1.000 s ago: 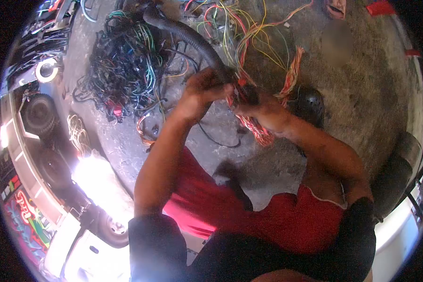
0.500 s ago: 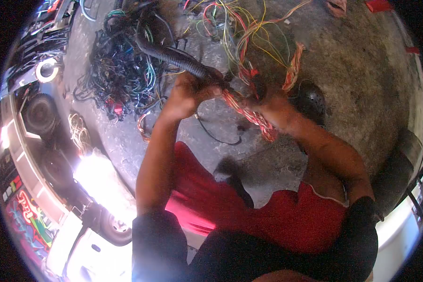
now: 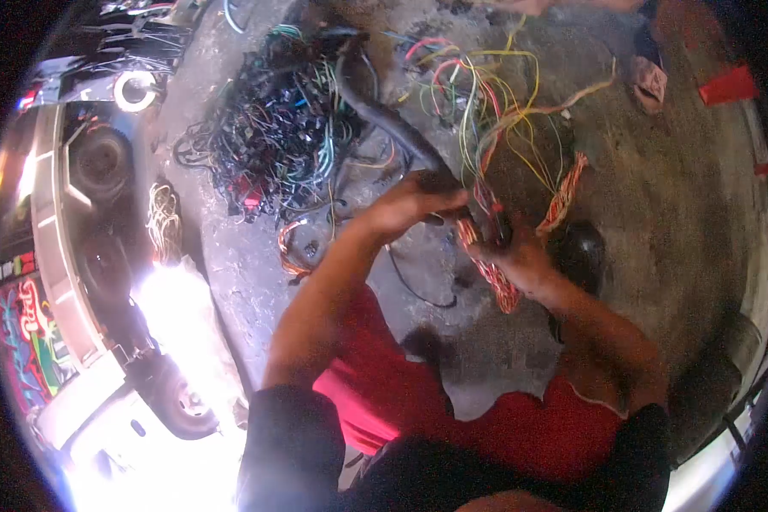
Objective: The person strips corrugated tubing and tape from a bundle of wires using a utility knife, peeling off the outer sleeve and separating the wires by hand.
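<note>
My left hand (image 3: 414,205) is closed around the end of a dark corrugated conduit (image 3: 392,128), which runs up toward the tangled pile. Out of that end comes a bundle of red and white wires (image 3: 495,286), hanging down toward my knees. Fingers of my right hand (image 3: 520,260) are wrapped on this bundle just below my left hand. A small dark thing with a red part (image 3: 497,210) shows above my right fingers, too blurred to name. Loose yellow, green and red wires (image 3: 486,94) spread over the floor beyond my hands.
A big heap of black wiring (image 3: 273,128) lies on the concrete floor to the left. A twisted orange wire bundle (image 3: 565,196) and a dark round object (image 3: 578,252) are at right. Red pieces (image 3: 729,85) lie farther off. Someone's arm (image 3: 563,5) shows at the top edge.
The view has shifted, so the floor items sit lower and farther right. The wire bundle now hangs more steeply. Both hands keep their hold, and another person's arm has appeared at the top.
</note>
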A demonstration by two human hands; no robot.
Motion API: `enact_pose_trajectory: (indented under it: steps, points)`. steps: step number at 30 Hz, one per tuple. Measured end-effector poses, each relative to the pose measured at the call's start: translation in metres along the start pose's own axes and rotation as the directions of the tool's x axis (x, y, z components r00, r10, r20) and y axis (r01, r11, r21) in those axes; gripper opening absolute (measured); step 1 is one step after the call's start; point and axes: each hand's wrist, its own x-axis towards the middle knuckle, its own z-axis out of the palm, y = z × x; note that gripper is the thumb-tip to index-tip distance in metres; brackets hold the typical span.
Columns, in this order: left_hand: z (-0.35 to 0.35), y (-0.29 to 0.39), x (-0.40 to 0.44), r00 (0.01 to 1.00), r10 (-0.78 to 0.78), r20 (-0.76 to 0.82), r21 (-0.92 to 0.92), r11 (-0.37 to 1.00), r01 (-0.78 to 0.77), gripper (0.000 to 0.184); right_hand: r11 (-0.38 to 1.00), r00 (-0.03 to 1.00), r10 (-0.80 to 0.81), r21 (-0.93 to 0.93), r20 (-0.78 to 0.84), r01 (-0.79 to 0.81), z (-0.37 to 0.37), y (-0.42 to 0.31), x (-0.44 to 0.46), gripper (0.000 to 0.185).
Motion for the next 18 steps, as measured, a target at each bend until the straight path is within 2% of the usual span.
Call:
enact_pose_trajectory:
  steps: [1, 2, 3, 4, 6, 7, 9, 10, 12, 13, 14, 15, 16, 17, 18]
  points:
    - [-0.001, 0.005, -0.002, 0.996, -0.008, -0.093, -0.274, 0.962, -0.018, 0.057, 0.998, 0.998, 0.045, 0.044, 0.039, -0.046, -0.004, -0.006, -0.001, 0.054]
    - [-0.003, 0.009, -0.003, 0.984, -0.037, -0.174, -0.525, 0.849, -0.061, 0.064, 0.991, 0.993, 0.091, 0.087, 0.079, -0.098, -0.006, -0.012, -0.004, 0.052]
    - [-0.017, -0.004, 0.007, 0.972, -0.002, -0.234, -0.586, 0.799, -0.139, 0.076, 0.943, 0.974, 0.183, 0.257, 0.137, -0.213, -0.007, -0.026, -0.011, 0.053]
    - [-0.025, 0.001, 0.007, 0.942, -0.051, -0.331, -0.697, 0.686, -0.208, 0.08, 0.946, 0.975, 0.178, 0.252, 0.134, -0.207, -0.008, -0.041, -0.016, 0.053]
    - [-0.054, -0.002, 0.015, 0.88, -0.127, -0.457, -0.794, 0.505, -0.339, 0.077, 0.911, 0.862, 0.34, 0.097, 0.377, -0.402, -0.011, -0.062, -0.021, 0.059]
    - [-0.062, -0.003, 0.016, 0.879, -0.119, -0.461, -0.791, 0.503, -0.347, 0.077, 0.914, 0.864, 0.335, 0.092, 0.374, -0.395, -0.008, -0.055, -0.024, 0.059]
    - [-0.079, -0.003, 0.02, 0.859, 0.112, -0.5, -0.744, 0.452, -0.492, 0.065, 0.982, 0.859, 0.185, -0.072, 0.477, -0.172, 0.007, -0.021, -0.023, 0.032]
    - [-0.088, -0.012, 0.027, 0.854, 0.117, -0.507, -0.738, 0.453, -0.5, 0.065, 0.984, 0.86, 0.177, -0.074, 0.478, -0.162, 0.012, -0.006, -0.021, 0.032]
    - [-0.099, -0.036, 0.041, 0.778, -0.072, -0.624, -0.661, 0.58, -0.476, 0.043, 0.968, 0.905, 0.039, -0.242, 0.423, 0.071, 0.017, 0.016, -0.02, 0.038]
    - [-0.085, -0.007, 0.032, 0.722, -0.175, -0.67, -0.699, 0.476, -0.533, 0.023, 0.981, 0.911, 0.16, -0.167, 0.381, -0.103, 0.006, -0.002, -0.02, 0.049]
    - [-0.071, 0.019, 0.02, 0.714, -0.177, -0.677, -0.696, 0.47, -0.542, 0.023, 0.959, 0.936, 0.207, -0.249, 0.285, -0.136, 0.011, 0.066, -0.012, 0.051]
    - [-0.057, 0.045, 0.006, 0.623, -0.088, -0.777, -0.498, 0.691, -0.523, 0.02, 0.93, 0.953, 0.242, -0.325, 0.183, -0.173, 0.016, 0.135, -0.002, 0.053]
    - [-0.046, 0.062, -0.005, 0.538, 0.033, -0.842, -0.256, 0.854, -0.453, 0.017, 0.971, 0.991, 0.133, -0.203, 0.032, -0.124, -0.006, 0.099, 0.0, 0.05]
    - [-0.038, 0.069, -0.013, 0.555, 0.121, -0.823, -0.224, 0.829, -0.512, 0.016, 0.995, 0.99, 0.045, -0.083, -0.13, -0.056, -0.027, 0.06, 0.003, 0.047]
    - [-0.027, 0.065, -0.022, 0.545, 0.15, -0.825, -0.152, 0.87, -0.469, 0.016, 0.989, 0.977, 0.123, 0.108, -0.172, -0.105, -0.04, 0.101, 0.014, 0.04]
